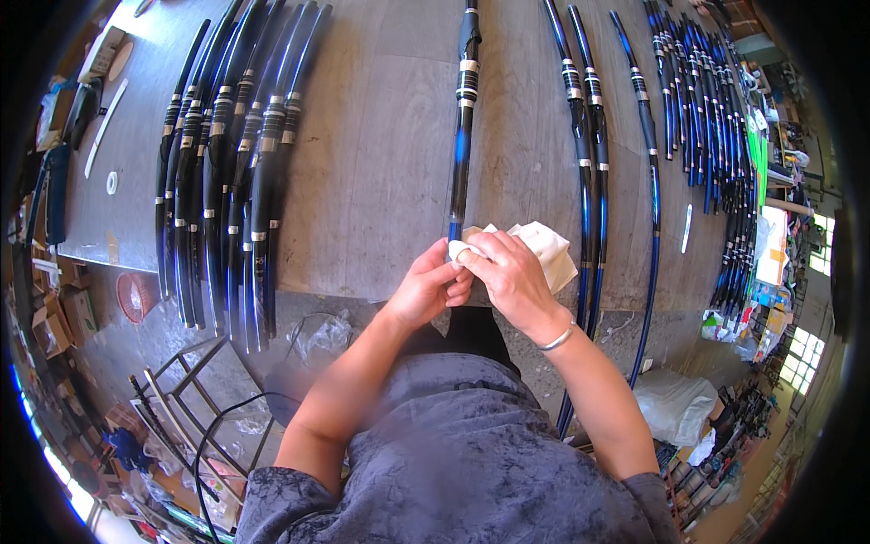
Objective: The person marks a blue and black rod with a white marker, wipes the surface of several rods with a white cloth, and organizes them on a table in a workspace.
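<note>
A dark blue and black fishing rod (462, 150) lies lengthwise on the table in front of me, with silver and black bands near its far part. My left hand (424, 288) is closed at the rod's near end, by the table's front edge. A white cloth (550, 253) is bunched in my right hand (513, 276), part of it wrapped over that same rod end. Both hands nearly meet there, and the fingers and cloth hide the tip. A silver bangle circles my right wrist.
More rods (213, 172) lie in a bunch on the table (381, 163) at left. Two rods (584, 136) and a single rod (651, 145) lie to the right, and a dense row (702, 100) beyond. A metal frame (186, 372) and red basket (136, 296) stand below left.
</note>
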Demonstrator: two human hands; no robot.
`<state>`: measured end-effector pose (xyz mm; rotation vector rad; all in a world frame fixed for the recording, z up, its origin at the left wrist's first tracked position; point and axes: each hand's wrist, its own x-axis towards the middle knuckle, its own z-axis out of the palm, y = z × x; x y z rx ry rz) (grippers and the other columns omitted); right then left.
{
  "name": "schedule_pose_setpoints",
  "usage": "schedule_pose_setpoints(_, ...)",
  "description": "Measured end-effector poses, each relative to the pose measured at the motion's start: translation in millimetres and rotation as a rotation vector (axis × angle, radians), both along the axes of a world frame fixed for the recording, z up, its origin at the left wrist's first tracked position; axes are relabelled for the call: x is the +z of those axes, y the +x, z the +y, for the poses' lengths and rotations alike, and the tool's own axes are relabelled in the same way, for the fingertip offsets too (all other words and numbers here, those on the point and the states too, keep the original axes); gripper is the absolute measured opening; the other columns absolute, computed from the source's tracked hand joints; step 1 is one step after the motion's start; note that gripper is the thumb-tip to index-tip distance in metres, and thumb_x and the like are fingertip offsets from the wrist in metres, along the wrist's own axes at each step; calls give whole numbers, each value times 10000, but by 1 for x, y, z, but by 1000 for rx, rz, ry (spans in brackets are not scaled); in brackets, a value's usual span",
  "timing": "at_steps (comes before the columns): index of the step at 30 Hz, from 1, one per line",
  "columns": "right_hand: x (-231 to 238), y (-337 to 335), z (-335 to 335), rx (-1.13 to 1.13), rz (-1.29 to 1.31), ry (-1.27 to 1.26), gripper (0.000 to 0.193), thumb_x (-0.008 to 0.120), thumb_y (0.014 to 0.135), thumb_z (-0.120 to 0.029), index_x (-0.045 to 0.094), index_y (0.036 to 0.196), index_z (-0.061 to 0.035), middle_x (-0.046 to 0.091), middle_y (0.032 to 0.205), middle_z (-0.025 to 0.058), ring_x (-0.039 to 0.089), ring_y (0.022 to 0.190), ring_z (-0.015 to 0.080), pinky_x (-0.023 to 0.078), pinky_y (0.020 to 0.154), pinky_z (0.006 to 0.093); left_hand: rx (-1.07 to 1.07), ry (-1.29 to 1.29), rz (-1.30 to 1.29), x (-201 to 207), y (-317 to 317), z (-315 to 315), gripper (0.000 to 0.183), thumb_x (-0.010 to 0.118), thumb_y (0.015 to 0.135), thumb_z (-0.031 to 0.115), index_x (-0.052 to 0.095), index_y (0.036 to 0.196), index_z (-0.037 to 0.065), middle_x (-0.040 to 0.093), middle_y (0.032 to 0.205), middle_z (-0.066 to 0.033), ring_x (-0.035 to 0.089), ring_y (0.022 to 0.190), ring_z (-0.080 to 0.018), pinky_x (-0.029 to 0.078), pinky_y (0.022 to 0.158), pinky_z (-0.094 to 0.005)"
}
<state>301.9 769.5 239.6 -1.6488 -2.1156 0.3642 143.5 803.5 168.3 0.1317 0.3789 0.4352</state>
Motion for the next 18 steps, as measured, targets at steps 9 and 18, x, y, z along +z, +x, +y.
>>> schedule_pose_setpoints(9, -4, 4, 3, -174, 84, -53, 183, 586, 794, -50, 642, 968, -47, 616, 948, 96, 611, 875, 273, 499, 739, 363, 36, 40, -43, -2, 1, 7, 318, 550, 957, 150, 452, 1247, 62, 409, 765, -3, 370, 614, -94, 329, 509, -231)
schedule_pose_setpoints(18, -2, 41, -13, -301, 64, -201, 284, 601, 809, 22, 578, 1091, -3, 610, 988, 151, 621, 919, 339, 491, 792, 403, 30, 24, -135, 7, -2, 11, 460, 591, 933, 145, 423, 1345, 27, 426, 759, -16, 390, 610, -97, 338, 506, -230)
